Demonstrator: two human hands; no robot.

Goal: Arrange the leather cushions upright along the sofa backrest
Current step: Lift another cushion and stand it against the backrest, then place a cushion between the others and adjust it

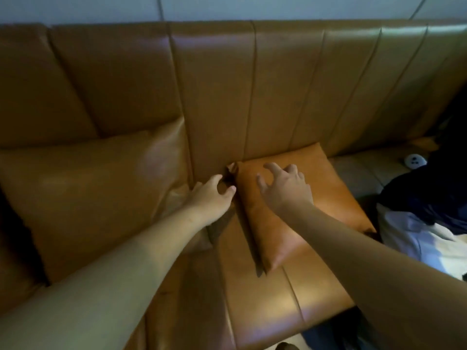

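A tan leather cushion [326, 198] lies flat on the sofa seat [265, 304], its far edge against the backrest [214, 92]. My right hand [285, 190] hovers over its left half, fingers spread, holding nothing. At the cushion's left edge, close to its far corner, my left hand [212, 198] has its fingers curled and apart. A larger tan cushion [96, 195] leans upright against the backrest on the left, beside my left forearm.
Dark and white cloth [427, 218] is piled on the seat at the right. A small white round object [415, 160] lies near the backrest on the right. The seat's front edge runs across the bottom right.
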